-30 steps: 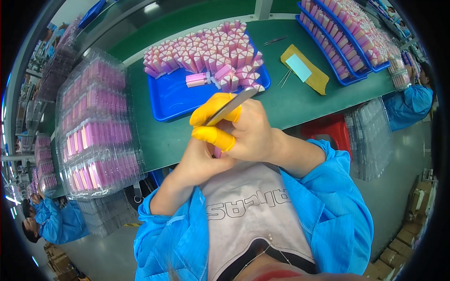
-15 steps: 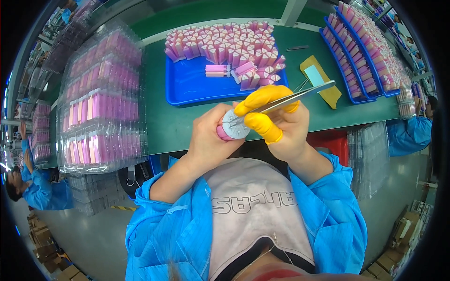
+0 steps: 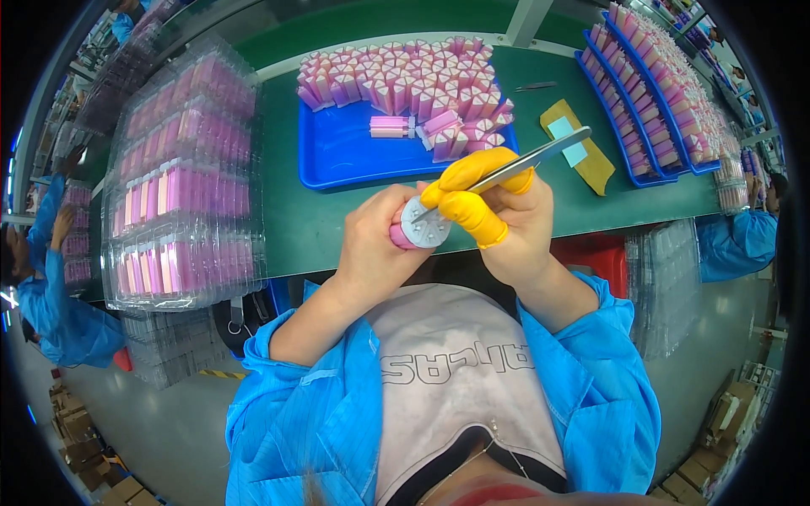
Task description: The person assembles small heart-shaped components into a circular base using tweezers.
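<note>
Closed around a pink cylindrical piece (image 3: pixel 399 237) is my left hand (image 3: pixel 371 249). Its round pale grey end disc (image 3: pixel 429 226), dotted with small raised spots, faces up toward the right. My right hand (image 3: pixel 525 232) wears yellow finger cots (image 3: pixel 477 221) on the thumb and other fingers. It pinches metal tweezers (image 3: pixel 547 154), whose pointed tips reach the disc. Whether anything sits between the tips is too small to tell. Beyond my hands, a blue tray (image 3: pixel 329 164) holds many upright pink pieces (image 3: pixel 405 80) and one lying on its side (image 3: pixel 389 127).
Stacked clear plastic trays (image 3: pixel 181 194) of pink pieces stand at left. Tilted blue trays (image 3: pixel 629 110) full of pieces are at right. A yellow-brown pad (image 3: pixel 595 173) with a pale card and another pair of tweezers (image 3: pixel 537 86) lie on the green table (image 3: pixel 540 211). Co-workers flank both sides.
The tweezers' arms, slightly apart before, are now pressed together, and their back end has dropped a little to the left. The disc has turned slightly. The co-worker at left has shifted.
</note>
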Tool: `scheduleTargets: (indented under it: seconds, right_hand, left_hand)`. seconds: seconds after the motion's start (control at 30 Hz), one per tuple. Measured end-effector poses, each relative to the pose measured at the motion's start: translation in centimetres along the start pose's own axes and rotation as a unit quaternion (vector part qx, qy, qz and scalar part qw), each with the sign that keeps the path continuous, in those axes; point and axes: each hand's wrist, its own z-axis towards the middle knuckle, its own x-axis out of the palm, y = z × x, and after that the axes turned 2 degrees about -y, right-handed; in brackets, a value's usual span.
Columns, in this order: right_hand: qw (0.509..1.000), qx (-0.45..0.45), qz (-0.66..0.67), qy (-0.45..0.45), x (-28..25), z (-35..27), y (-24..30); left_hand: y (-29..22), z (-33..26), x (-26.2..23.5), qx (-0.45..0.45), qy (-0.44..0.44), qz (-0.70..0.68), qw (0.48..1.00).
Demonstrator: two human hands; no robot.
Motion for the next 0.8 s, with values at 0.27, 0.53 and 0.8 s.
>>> scheduleTargets:
  seconds: [0.27,0.53,0.8]
  right_hand:
    - [1.0,0.014,-0.012,-0.015,0.0,-0.1,0.2]
    - [0.999,0.027,-0.033,-0.013,-0.1,0.0,0.6]
    - [0.926,-0.024,-0.359,0.115,0.4,2.0,1.9]
  left_hand:
    - [0.0,-0.2,0.0,-0.014,0.015,-0.02,1.0]
    - [0.1,-0.2,0.3,-0.029,0.03,-0.036,0.999]
    - [0.5,0.2,0.5,-0.03,-0.003,-0.032,0.999]
